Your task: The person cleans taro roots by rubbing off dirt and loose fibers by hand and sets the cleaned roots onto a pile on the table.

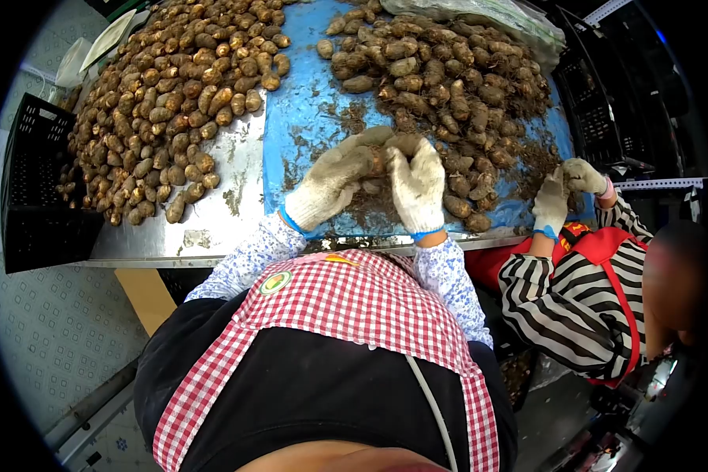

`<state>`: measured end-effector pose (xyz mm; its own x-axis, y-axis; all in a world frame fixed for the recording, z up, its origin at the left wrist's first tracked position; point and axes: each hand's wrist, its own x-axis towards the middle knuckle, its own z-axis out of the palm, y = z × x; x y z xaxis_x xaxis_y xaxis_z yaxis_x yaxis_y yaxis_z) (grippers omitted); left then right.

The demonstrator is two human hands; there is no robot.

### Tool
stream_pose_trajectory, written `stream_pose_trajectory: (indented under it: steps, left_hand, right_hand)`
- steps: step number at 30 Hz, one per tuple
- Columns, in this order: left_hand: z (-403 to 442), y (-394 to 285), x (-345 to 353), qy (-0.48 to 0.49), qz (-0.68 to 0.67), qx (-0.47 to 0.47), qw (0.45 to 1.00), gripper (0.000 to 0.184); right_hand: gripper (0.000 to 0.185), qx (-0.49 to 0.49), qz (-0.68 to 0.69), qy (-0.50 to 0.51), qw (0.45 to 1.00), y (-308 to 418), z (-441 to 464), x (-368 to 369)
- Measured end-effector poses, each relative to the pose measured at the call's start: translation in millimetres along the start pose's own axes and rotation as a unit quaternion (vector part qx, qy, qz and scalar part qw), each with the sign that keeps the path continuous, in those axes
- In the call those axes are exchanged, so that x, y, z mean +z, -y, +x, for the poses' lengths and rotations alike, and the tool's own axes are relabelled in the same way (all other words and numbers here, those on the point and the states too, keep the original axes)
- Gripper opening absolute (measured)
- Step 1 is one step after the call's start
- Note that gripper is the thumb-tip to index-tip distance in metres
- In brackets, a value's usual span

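Left hand (332, 179) and right hand (418, 182) pinch what looks like 1 tuber (378, 162) over the blue sheet (297, 118)

Red-white checked apron (354, 315), blue table sheet (307, 86), black crate (35, 181), brown tubers (173, 102)

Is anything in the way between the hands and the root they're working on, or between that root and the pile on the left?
Beyond the gloves, nothing visible separates left hand or right hand from the partly hidden root. Towards the left pile, dirt-strewn blue sheet and metal tabletop show no barrier.
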<state>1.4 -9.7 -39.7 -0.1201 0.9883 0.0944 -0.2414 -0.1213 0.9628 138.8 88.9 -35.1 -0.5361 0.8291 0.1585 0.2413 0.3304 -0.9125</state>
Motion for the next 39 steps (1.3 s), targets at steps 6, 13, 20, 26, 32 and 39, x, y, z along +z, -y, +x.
stream_pose_trajectory:
  steps: [6,13,20,26,32,39]
  left_hand:
    - [1.0,-10.9,-0.6,-0.082,-0.097,-0.077,0.989,0.063]
    - [-4.0,37.2,-18.6,0.018,-0.118,0.003,0.993,0.052]
    - [-5.9,0.7,4.8,-0.06,-0.195,-0.027,0.979,0.063]
    - [-6.7,5.0,-8.4,-0.051,-0.168,-0.089,0.98,0.056]
    - [-10.7,56.0,-31.7,-0.008,-0.103,-0.028,0.994,0.038]
    - [-8.0,12.4,-7.6,-0.024,-0.303,-0.026,0.952,0.063]
  right_hand:
    - [0.013,-0.02,0.03,-0.053,0.998,-43.6,3.1,-6.2]
    - [0.02,-0.175,0.04,0.085,0.98,5.6,-2.9,-8.5]
    - [0.013,0.005,-0.145,-0.018,0.989,-45.2,10.6,-10.5]
    - [0.014,0.006,0.021,0.025,0.999,-36.0,2.8,-11.6]
    - [0.008,0.032,0.126,0.155,0.979,-3.0,-7.0,-12.6]
    - [0.025,0.074,0.09,0.028,0.993,-50.5,-1.7,-13.0]
